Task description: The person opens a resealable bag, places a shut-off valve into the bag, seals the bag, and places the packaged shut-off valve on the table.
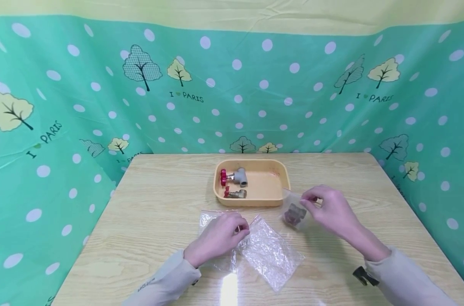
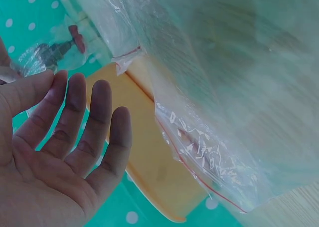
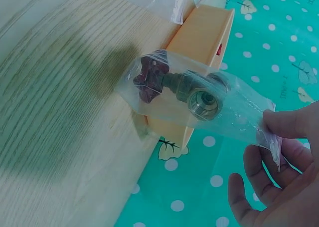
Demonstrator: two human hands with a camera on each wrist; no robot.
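Note:
My right hand (image 1: 330,208) pinches the top edge of a clear zip bag (image 3: 244,105) between thumb and fingers. Inside hangs a brass valve (image 3: 187,87) with a dark red handwheel, beside the tray's front right corner in the head view. My left hand (image 1: 221,236) hovers over two flat zip bags, its fingers relaxed and the thumb near the index fingertip. Nothing shows between those fingers in the left wrist view. One flat bag (image 1: 271,253) lies right of that hand; the other bag (image 1: 207,217) is partly hidden under it.
A shallow tan tray (image 1: 268,203) stands behind the hands. In its left side lie a grey valve (image 1: 239,175) and a smaller brass valve (image 1: 237,194), both with red handwheels. A green dotted curtain (image 1: 235,106) surrounds the wooden table (image 1: 155,204) at the back and sides.

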